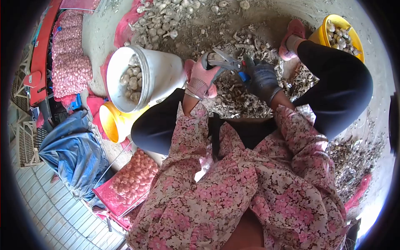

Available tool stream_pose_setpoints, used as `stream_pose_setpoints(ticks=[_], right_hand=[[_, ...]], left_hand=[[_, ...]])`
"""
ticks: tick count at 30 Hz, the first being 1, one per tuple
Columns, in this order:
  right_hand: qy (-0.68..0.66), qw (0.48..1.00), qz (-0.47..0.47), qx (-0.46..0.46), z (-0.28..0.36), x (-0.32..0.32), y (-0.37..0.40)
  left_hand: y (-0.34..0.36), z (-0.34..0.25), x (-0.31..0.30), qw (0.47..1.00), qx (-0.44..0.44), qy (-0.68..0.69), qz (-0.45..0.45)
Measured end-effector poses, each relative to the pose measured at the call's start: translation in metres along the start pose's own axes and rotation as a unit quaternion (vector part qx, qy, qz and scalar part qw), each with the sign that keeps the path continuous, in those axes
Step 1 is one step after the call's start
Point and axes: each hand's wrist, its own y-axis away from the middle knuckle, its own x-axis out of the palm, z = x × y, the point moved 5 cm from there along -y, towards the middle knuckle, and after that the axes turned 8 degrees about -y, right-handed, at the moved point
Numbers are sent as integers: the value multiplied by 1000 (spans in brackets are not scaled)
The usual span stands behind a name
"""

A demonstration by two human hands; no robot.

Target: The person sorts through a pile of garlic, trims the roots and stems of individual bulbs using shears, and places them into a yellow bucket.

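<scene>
My right hand [263,80], in a dark grey glove, is closed around the handles of pruning shears [228,62] with blue grips. Their metal blades stand apart and point left, toward my other hand. My left hand [202,79], in a pink glove, is closed on a garlic bulb [213,57] right by the blades, which partly cover it. Beneath both hands lies a heap of dry garlic stalks and trimmings [239,98]. Beyond it is a pile of untrimmed garlic [160,23] on the ground.
A white bucket [164,73] with garlic bulbs leans at my left, against a yellow bucket [111,123]. Another yellow bucket [361,46] of garlic stands beyond my right knee. Mesh sacks of garlic [68,71] and a blue tarp [77,152] lie farther left.
</scene>
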Motion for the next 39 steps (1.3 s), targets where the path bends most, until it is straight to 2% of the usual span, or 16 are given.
stream_pose_setpoints(ticks=[3,10,15,19,22,23,24,26,28,29,30,32,34,36,38,39], right_hand=[[34,997,28,-62,4,8,11],[5,997,71,2,10,2,26],[-43,997,50,-37,-15,29,27],[-31,996,79,10,-39,46,20],[-91,982,129,102,-54,52,8],[-90,983,123,100,-55,55,8],[-194,966,73,157,-60,64,12],[-297,933,19,204,-65,97,21],[-532,836,-27,135,-54,122,22],[-799,572,40,179,-45,134,22],[-800,573,39,175,-43,134,27],[-744,629,43,220,-8,84,38],[-758,604,52,239,0,69,43],[-538,840,30,70,7,49,39],[-616,785,16,67,9,46,35],[-690,721,4,64,10,46,32]], left_hand=[[21,-7,-5,999,10,-35,18],[28,1,-1,990,-22,-94,107],[20,55,21,974,-110,29,195],[24,23,40,949,-77,100,290],[10,23,43,959,-19,192,205],[9,20,35,960,-72,208,175],[3,20,34,961,-66,206,172],[-4,39,30,817,-181,544,68],[-4,19,22,791,-99,597,85],[-3,14,24,749,-132,646,57],[1,9,27,703,-166,691,29],[9,-1,37,704,-195,683,18],[18,-8,47,766,-167,619,47],[20,-7,59,771,-184,610,7],[27,-24,70,768,-118,607,168],[33,-20,78,749,-150,634,119]])
